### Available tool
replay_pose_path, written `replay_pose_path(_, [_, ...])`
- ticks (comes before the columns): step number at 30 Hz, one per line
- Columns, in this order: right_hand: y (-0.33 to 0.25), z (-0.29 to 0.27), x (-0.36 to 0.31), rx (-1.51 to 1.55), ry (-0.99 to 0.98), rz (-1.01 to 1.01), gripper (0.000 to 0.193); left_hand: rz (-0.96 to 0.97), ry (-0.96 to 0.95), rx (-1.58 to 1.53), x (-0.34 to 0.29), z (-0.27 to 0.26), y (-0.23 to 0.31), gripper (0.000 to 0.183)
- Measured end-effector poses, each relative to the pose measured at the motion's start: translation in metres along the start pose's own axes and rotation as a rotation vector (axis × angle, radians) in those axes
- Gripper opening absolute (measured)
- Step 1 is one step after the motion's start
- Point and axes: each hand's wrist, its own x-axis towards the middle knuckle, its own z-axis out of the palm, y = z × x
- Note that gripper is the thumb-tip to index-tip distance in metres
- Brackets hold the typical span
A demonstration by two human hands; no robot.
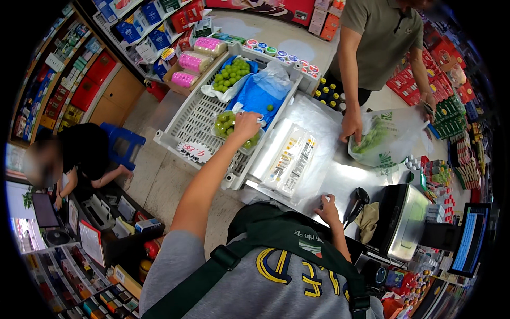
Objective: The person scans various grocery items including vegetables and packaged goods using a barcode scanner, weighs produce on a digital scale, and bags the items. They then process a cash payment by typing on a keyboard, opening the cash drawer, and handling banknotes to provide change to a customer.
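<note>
My left hand (247, 126) reaches into a light grey slatted crate (183, 125). Its fingers are closed on the top of a clear plastic bag of green grapes (225, 124), which lies against the crate's near right side. Farther back in the crate sit more green grapes (232, 74) on white wrapping, beside a blue liner (255, 98) with one loose grape on it. My right hand (329, 210) rests by the near edge of the metal counter (340, 178), its fingers loosely curled and apart, with nothing visible in them. A packet of clear plastic bags (289, 159) lies between the two hands.
Across the counter, a person (377, 48) holds a white plastic bag (385, 135) with something green in it. A black handheld scanner (358, 201) and a cloth (366, 222) lie right of my right hand. Another person (79, 154) sits at the left near a blue stool (121, 141).
</note>
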Motion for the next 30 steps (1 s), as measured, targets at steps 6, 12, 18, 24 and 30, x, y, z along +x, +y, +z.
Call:
replay_pose_path(6, [-0.001, 0.005, -0.01, 0.021, 0.088, -0.032, 0.07, -0.128, -0.332, 0.11, 0.049, 0.046, -0.018, 0.016])
replay_pose_path(12, [-0.004, 0.013, -0.019, -0.064, 0.115, -0.012, 0.076, -0.155, -0.117, -0.062, 0.081, 0.058, -0.018, 0.024])
replay_pose_path(18, [-0.01, 0.011, -0.018, -0.059, 0.082, 0.03, 0.079, -0.105, -0.124, -0.091, 0.099, 0.095, -0.035, 0.026])
replay_pose_path(24, [-0.012, 0.009, -0.022, -0.065, 0.091, 0.03, 0.078, -0.608, -0.548, -1.662, 0.105, 0.056, -0.037, 0.031])
replay_pose_path(30, [-0.015, 0.011, -0.018, -0.081, 0.07, 0.032, 0.081, -0.428, -0.617, -2.066, 0.076, -0.003, -0.036, 0.034])
